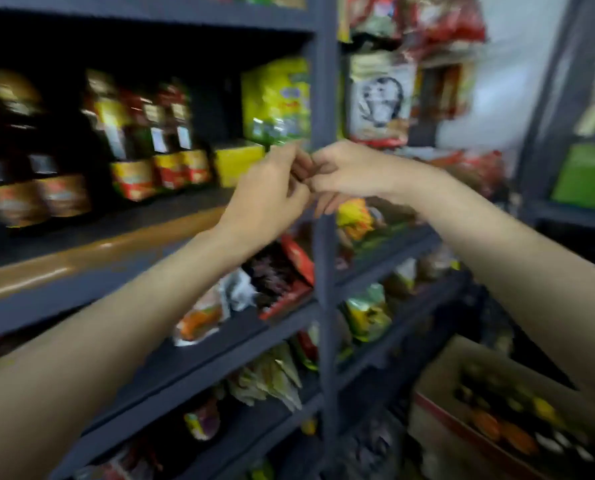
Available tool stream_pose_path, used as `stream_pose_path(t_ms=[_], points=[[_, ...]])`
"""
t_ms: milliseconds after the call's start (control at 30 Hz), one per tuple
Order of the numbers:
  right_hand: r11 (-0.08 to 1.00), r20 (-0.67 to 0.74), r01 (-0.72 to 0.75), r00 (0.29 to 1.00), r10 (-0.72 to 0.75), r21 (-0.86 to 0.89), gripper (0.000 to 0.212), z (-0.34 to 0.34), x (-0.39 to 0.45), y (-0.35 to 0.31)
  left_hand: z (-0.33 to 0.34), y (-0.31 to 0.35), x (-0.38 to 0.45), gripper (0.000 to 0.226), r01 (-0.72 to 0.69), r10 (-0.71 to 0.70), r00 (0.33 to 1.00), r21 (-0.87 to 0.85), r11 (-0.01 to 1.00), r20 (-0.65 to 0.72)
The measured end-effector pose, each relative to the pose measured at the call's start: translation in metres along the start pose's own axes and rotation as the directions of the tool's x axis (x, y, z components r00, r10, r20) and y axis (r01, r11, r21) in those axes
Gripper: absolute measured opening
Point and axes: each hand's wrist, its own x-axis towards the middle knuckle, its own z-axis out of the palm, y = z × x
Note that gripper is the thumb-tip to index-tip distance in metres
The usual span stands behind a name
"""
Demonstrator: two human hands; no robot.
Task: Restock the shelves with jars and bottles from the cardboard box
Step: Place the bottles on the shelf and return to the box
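Your forearms fill the foreground and meet at centre frame, where your left hand (pixel 272 188) and right hand (pixel 344 171) touch fingertip to fingertip, fingers curled, though motion blur hides whether they pinch anything. Behind them the dark shelving unit (pixel 324 237) carries bottles (pixel 143 140) at upper left, with bare shelf board just right of them, while the cardboard box (pixel 438 386) of jars sits at lower right. Neither hand holds stock, so swinging blind toward the box risks clipping the upright post or crowded packets.
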Motion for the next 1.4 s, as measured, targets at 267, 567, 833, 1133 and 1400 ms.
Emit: stream_pose_path(t_ms=[267, 567, 833, 1133, 1400], points=[[0.836, 0.074, -0.549, 0.834, 0.547, 0.008, 0.009, -0.084, -0.137, 0.252, 0.256, 0.098, 0.012, 0.036, -0.077, 0.144, 0.8, -0.137, 0.987, 0.582], [0.554, 0.12, -0.807, 0.541, 0.833, -0.205, 0.021, -0.053, -0.244, 0.548, 0.52, 0.123, -0.014, 0.028, 0.345, -0.161, 0.459, -0.008, 0.938, 0.874], [0.626, 0.215, -0.673, 0.594, 0.775, -0.394, 0.055, 0.037, -0.27, 0.653, 0.607, 0.092, -0.071, 0.025, 0.467, -0.34, 0.23, 0.203, 0.861, 0.912], [0.601, 0.092, -0.656, 0.637, 0.765, -0.457, 0.08, 0.08, -0.275, 0.692, 0.632, 0.071, -0.103, 0.024, 0.521, -0.41, 0.143, 0.283, 0.805, 0.901], [0.708, 0.049, -0.66, 0.722, 0.69, -0.25, 0.025, 0.033, -0.266, 0.671, 0.64, 0.099, -0.093, 0.029, 0.626, -0.348, 0.161, 0.177, 0.759, 0.924]])
